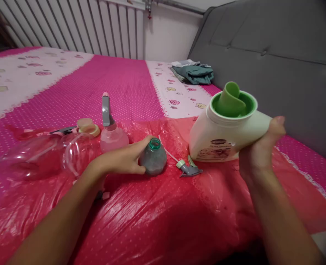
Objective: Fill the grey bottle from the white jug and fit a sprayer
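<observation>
My left hand (129, 158) wraps around a small round spray bottle (153, 160) with an open green neck, standing on the red plastic sheet (140, 217). My right hand (258, 152) grips the handle of a large white detergent jug (220, 136). Its cap is off, and a green pour spout (231, 99) shows in its mouth. The jug stands upright or nearly so; I cannot tell whether its base touches the sheet. Between the two containers lies a grey and pale green spray trigger (189, 169) with a thin white tube.
Left of my left hand stands a pink spray bottle (114, 139) with its grey trigger on. A clear plastic bottle (38, 156) lies on its side, near a yellowish cap (89, 129). Folded clothes (194, 71) sit farther back, beside the grey headboard (265, 62).
</observation>
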`<state>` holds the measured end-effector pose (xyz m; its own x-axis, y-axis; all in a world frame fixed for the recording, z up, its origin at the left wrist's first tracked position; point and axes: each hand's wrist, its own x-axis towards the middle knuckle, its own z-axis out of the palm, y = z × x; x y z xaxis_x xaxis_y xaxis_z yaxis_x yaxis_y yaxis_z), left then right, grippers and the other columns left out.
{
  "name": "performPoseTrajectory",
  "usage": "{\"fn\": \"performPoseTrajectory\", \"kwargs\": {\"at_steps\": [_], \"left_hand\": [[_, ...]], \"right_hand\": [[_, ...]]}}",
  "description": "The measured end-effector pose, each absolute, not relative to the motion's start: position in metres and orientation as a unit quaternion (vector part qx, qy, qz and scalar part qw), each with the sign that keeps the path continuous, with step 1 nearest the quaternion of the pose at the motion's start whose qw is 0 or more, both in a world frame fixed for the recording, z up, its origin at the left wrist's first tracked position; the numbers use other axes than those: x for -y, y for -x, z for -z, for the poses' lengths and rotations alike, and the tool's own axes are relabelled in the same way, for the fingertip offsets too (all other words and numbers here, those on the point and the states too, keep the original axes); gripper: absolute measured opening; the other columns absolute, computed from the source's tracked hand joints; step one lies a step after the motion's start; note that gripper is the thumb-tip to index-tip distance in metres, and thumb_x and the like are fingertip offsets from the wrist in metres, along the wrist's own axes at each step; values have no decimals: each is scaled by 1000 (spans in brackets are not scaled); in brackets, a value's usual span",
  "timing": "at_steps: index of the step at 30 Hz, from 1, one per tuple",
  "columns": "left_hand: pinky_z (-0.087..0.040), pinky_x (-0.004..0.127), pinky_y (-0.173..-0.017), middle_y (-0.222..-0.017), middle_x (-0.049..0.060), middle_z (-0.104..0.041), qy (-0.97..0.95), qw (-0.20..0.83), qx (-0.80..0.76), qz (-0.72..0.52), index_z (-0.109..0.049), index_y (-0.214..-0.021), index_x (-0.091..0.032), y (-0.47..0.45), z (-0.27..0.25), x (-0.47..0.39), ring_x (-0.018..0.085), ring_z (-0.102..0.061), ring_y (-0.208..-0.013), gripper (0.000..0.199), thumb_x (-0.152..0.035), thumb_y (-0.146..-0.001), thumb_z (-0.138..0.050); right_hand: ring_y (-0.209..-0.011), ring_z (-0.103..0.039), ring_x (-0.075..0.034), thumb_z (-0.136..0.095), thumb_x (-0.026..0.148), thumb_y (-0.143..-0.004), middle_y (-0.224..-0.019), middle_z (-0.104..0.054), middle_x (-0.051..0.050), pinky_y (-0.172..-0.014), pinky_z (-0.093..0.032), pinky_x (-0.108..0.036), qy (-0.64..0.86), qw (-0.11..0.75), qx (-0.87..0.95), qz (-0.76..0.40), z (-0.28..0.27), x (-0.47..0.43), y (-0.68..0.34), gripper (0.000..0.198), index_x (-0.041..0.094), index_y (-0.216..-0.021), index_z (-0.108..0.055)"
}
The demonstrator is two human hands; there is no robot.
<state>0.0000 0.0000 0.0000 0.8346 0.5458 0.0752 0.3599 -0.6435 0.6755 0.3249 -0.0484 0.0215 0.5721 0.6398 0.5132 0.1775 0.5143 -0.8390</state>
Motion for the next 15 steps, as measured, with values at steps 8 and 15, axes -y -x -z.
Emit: {"fn": "performPoseTrajectory", "kwargs": {"at_steps": [8, 15], "left_hand": [[-52, 34, -81, -112, 7, -65, -883, 369, -273, -98, -48, -129, -20, -1, -3, 0, 28, -65, -102, 57, -26, -78, -70], [-51, 32, -79, -109, 5, -65, -887, 363, -265, -109, -47, -132, -20, -1, -4, 1, 26, -66, -98, 58, -28, -79, -70]], "right_hand": [[-106, -63, -15, -47, 95, -82, -108, -60, -10, -93, -58, -18, 476, 748, 428, -174, -22, 48, -324, 88, 8, -94, -52], [-112, -62, -16, -52, 94, -77, -114, -59, -10, -89, -60, -19, 478, 744, 410, -223, -26, 55, -319, 88, 9, -98, -54]]}}
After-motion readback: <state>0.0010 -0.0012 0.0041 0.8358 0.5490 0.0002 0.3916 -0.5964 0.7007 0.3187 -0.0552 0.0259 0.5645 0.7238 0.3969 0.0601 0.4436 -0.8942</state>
